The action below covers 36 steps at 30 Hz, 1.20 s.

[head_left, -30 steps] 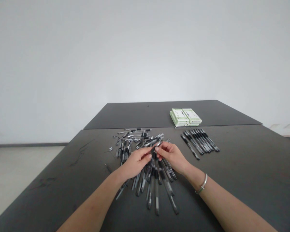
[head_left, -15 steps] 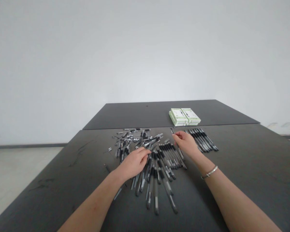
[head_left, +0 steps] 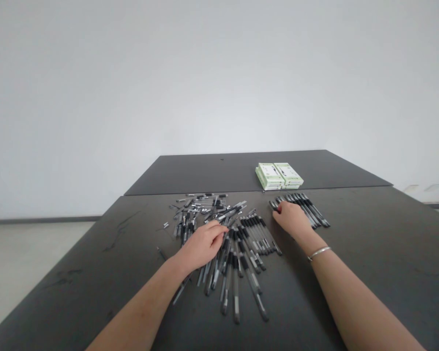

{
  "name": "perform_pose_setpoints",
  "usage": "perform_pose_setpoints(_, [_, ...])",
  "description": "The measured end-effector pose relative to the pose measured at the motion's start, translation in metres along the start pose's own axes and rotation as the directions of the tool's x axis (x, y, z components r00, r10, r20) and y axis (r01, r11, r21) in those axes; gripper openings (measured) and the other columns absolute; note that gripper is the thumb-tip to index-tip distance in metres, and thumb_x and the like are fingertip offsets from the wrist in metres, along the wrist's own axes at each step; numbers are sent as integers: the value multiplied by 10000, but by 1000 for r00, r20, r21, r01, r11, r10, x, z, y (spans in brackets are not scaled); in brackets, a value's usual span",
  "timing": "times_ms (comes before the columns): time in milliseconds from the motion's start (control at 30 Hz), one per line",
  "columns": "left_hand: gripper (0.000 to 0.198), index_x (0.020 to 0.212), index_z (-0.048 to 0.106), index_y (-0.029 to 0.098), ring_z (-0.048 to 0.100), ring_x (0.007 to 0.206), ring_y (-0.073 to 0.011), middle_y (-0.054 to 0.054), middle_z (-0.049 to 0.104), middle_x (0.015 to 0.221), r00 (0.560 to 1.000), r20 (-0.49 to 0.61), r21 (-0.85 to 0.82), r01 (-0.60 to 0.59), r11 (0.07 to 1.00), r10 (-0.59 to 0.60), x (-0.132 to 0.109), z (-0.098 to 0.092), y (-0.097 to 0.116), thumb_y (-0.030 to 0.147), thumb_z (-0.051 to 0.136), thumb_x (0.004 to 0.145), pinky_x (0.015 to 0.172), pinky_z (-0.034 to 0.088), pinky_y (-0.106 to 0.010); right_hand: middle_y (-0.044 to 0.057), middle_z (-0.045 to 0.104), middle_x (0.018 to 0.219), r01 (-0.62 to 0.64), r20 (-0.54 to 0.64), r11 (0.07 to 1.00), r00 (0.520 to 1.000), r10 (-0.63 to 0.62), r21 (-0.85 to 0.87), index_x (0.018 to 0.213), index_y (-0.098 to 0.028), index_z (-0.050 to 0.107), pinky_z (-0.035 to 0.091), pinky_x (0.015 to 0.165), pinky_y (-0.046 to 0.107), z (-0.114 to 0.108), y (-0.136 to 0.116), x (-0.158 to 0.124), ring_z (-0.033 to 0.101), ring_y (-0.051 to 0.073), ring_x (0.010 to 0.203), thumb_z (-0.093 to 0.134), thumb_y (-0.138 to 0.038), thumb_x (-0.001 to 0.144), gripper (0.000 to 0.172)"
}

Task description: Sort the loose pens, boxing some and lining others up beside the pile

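Left hand [head_left: 201,246] is resting curled on a loose heap of black gel pens [head_left: 236,292] on a dark bench [head_left: 76,273], its palm hiding the pens beneath, so whether it is gripping one cannot be told. Right hand [head_left: 291,219] is lying over the near end of a neat row of pens [head_left: 303,209], its fingers together and masking the pen ends, leaving any grip unclear. Green-and-white boxes [head_left: 279,176] are sitting just beyond the row.
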<state>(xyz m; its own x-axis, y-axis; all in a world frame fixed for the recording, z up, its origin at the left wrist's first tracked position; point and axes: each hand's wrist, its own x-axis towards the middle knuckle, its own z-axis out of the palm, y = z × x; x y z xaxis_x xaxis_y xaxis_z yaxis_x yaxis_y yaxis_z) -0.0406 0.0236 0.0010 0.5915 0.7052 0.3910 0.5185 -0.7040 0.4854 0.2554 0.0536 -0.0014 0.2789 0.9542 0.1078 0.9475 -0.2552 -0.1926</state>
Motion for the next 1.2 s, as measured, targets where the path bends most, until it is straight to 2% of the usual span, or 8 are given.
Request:
perform_pose_setpoints(533, [292,1000,698,173,650,833,-152,-57,675,919,999,-40,-4,-2,1000,2,0,-1,-1,72,445,897,790,508,-257,202,693,1007,-6,-37,990,999,1,-138,995,-77,634,461,770,317,0,8,3,670,288,975,514,-222,906,208])
perform_pose_setpoints(900, [282,1005,689,172,642,825,-149,-54,662,921,1000,-31,-11,1,1000,-1,-1,-2,-1,85,438,912,774,493,-253,212,667,1043,-15,-72,988,997,4,-156,1054,-64,590,458,762,331,-2,7,1,668,301,972,517,-243,916,238])
perform_pose_setpoints(1100, [275,996,688,171,640,818,-146,-53,661,917,1000,-28,-13,4,1000,-5,-1,-2,-1,85,441,914,771,490,-249,210,669,1057,10,-107,994,994,-22,-108,1050,-73,604,443,744,322,-8,-1,-4,671,292,946,492,-211,905,229])
perform_pose_setpoints(1200, [276,1001,687,172,638,815,-145,-52,659,916,1000,-31,-13,1,1000,-1,-1,-2,-2,81,442,912,765,489,-248,174,704,980,65,-45,998,997,-64,20,997,-96,646,435,753,300,-9,-7,-4,671,264,935,506,-231,890,222])
